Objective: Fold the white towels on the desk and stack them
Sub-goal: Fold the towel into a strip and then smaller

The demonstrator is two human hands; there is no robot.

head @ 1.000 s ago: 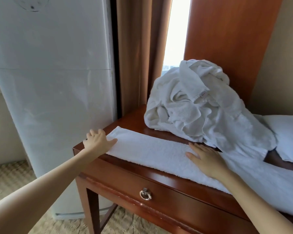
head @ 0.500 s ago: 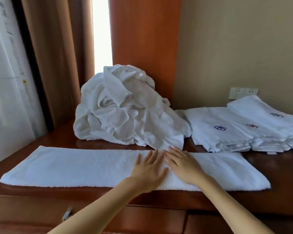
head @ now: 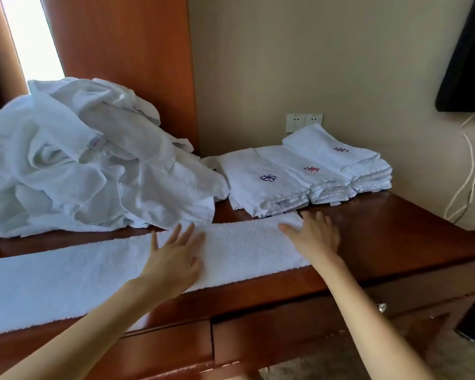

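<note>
- Along the front edge of the desk (head: pixel 395 229), a long towel (head: pixel 66 278) folded into a narrow strip, flat on the wood, stretching from the left border of the view to about the middle of the desk
- On the strip's right half, the left hand (head: pixel 173 259), palm down, fingers straight and spread, gripping nothing, fingertips up at the strip's back edge
- Over the strip's right end, the right hand (head: pixel 316 237), likewise flat with straight fingers and holding nothing, thumb lying on the terry, fingertips close to the nearest folded stack; touching it or not, impossible to tell
- Toward the back left corner, a heap of unfolded towels (head: pixel 80 165), crumpled and tall, its front hem touching the strip's back edge beside the left fingertips
- Toward the back edge, right of the heap, folded towels (head: pixel 299 174) in three overlapping stacks, each topped with a small embroidered mark: purple, red, purple
- On the wall just behind the stacks, a double socket (head: pixel 303 122)
- High on the wall at the right, a dark screen (head: pixel 469 64), with cables (head: pixel 472 165) hanging below it, off the desk's right edge
- Under the front edge, drawer fronts (head: pixel 285 333), with a metal pull (head: pixel 381 307) on the right one
</note>
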